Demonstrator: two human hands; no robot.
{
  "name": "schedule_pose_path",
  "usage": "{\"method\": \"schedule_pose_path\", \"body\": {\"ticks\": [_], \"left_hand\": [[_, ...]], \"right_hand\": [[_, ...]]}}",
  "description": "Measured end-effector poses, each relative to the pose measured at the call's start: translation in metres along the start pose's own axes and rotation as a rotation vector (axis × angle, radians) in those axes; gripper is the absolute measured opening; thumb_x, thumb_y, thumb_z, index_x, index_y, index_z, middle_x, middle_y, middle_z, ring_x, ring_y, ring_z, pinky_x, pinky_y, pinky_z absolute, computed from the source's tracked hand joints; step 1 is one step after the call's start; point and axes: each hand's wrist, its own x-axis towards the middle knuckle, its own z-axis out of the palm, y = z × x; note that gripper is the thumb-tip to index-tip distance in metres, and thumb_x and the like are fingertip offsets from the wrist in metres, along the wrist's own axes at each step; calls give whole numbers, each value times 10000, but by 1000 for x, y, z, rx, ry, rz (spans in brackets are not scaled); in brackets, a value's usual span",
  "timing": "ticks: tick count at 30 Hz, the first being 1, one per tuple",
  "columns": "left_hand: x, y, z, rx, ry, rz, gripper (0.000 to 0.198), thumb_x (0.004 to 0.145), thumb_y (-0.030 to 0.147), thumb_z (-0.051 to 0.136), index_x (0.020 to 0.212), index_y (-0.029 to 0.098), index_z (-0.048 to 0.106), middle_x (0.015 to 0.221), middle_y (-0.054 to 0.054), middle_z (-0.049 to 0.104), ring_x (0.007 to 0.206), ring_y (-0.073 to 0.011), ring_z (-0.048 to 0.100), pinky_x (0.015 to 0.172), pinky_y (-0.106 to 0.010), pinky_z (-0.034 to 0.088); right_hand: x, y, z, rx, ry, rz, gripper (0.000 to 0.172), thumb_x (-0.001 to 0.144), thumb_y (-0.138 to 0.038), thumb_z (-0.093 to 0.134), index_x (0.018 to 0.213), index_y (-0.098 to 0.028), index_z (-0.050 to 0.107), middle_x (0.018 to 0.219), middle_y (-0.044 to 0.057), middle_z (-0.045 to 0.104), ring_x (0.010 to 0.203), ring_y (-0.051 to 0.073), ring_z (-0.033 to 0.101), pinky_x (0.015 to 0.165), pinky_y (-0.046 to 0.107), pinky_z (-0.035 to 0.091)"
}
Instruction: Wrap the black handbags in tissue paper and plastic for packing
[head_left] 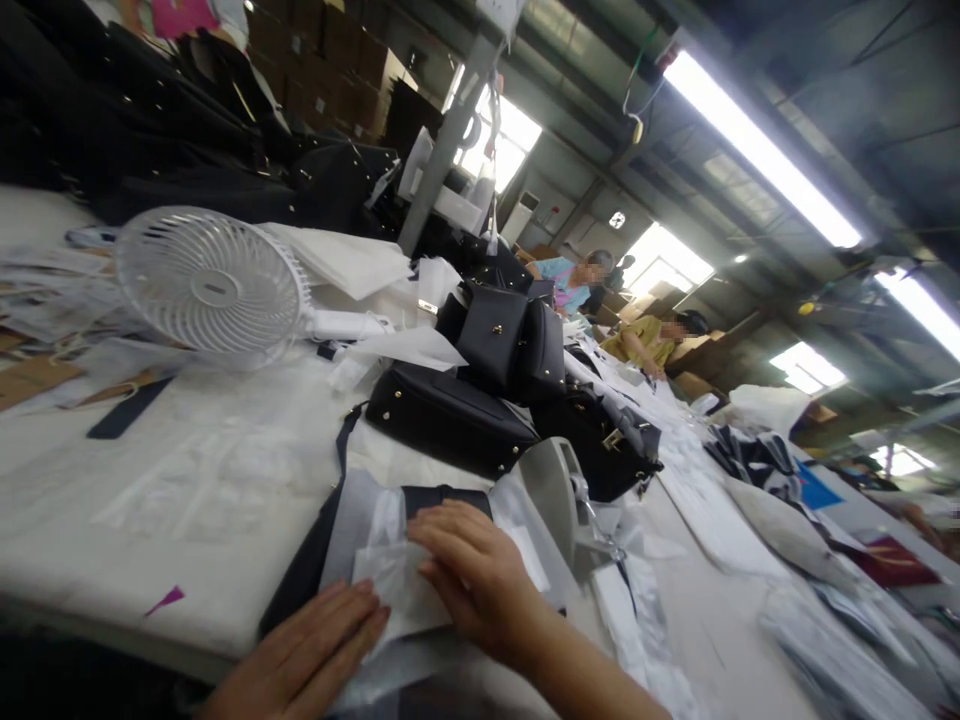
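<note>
dk ceil. (862, 90) | fluor. lts (765, 150) on | brt wins (667, 260) | ctn stacks (319, 75) rear | wht tbl (52, 500)

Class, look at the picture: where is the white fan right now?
In the head view, the white fan is left of centre, on the white table, left of the black bags and beyond the left hand.

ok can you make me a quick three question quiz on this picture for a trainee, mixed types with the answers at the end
1. True or false: the left hand is gripping the white fan.

2. Multiple choice: what colour is the small scrap near the edge of the table?
a) green
b) magenta
c) yellow

3. Fill the gap: beyond the right hand is a pile of black ____ with metal fittings.

Key:
1. False; it is at the edge of a white sheet.
2. b
3. bags
</note>
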Motion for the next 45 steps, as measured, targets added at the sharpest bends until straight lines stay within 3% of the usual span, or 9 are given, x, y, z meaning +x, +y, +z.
{"method": "schedule_pose_path", "body": {"ticks": [2, 4, 8, 10, 13, 16, 23, 33, 45], "left_hand": [[0, 0, -3, -14, -30, 7, 464, 1078, 174, 345, 1521, 262, 450, 1381, -2, 674, 1310, -151, 591, 1188, -302, 387], [-1, -2, -4, -23, -55, 9, 469, 1077, 168, 351, 1529, 261, 436, 1391, -11, 663, 1318, -150, 583, 1186, -302, 390], [-7, -5, -3, -29, -95, -26, 474, 1072, 174, 365, 1526, 284, 443, 1433, -26, 629, 1323, -187, 583, 1162, -328, 432], [-6, -5, -4, -33, -115, -41, 508, 1059, 132, 370, 1538, 294, 422, 1467, -42, 597, 1336, -200, 573, 1158, -334, 438], [-2, -3, -8, -37, -136, -39, 591, 1023, 48, 381, 1557, 300, 381, 1483, -61, 576, 1353, -210, 558, 1161, -355, 441], [3, 0, -11, -13, -128, -16, 617, 1003, 22, 396, 1556, 294, 384, 1480, -57, 578, 1348, -215, 565, 1150, -361, 459], [2, 0, -11, 52, -134, 17, 654, 965, -47, 389, 1547, 251, 398, 1548, -87, 497, 1407, -233, 502, 1156, -388, 457], [8, -1, -13, -26, -129, 42, 595, 1008, 32, 456, 1556, 248, 375, 1505, -94, 551, 1411, -245, 495, 1163, -428, 463], [6, -4, -10, -77, -120, 31, 494, 1012, 119, 539, 1489, 228, 469, 1436, -81, 606, 1369, -236, 541, 1153, -417, 482]], "right_hand": [[-40, -17, -1, -94, 54, -154, 246, 1034, -180, 521, 1245, -134, 639, 1177, 80, 756, 1196, 167, 649, 1143, 311, 448], [-78, -29, 8, -249, -15, -261, 249, 1041, -180, 531, 1260, -154, 648, 1249, 25, 743, 1277, 149, 603, 1223, 304, 357], [-122, -38, 50, -474, 53, -295, 297, 1037, -245, 567, 1326, -249, 638, 1386, -26, 666, 1419, 184, 489, 1269, 401, 262], [-124, -38, 70, -454, 112, -264, 295, 1022, -239, 591, 1312, -242, 646, 1337, -12, 700, 1391, 185, 523, 1257, 401, 292], [-112, -40, 86, -331, 225, -244, 173, 1009, -166, 578, 1123, -185, 706, 1131, -4, 790, 1157, 148, 693, 1212, 352, 384], [-103, -46, 91, -272, 339, -260, 202, 1032, -143, 512, 999, -154, 711, 1006, 7, 813, 966, 118, 751, 1153, 297, 454], [-105, -55, 97, -291, 498, -324, 274, 1052, -178, 490, 892, -162, 713, 883, -27, 818, 871, 93, 774, 1174, 268, 408], [-121, -56, 100, -284, 344, -304, 235, 1055, -224, 516, 957, -203, 728, 957, -20, 822, 899, 117, 785, 1070, 302, 536], [-121, -72, 95, -275, 362, -288, 241, 1060, -224, 500, 968, -179, 718, 960, -23, 821, 898, 119, 787, 1122, 282, 483]]}}
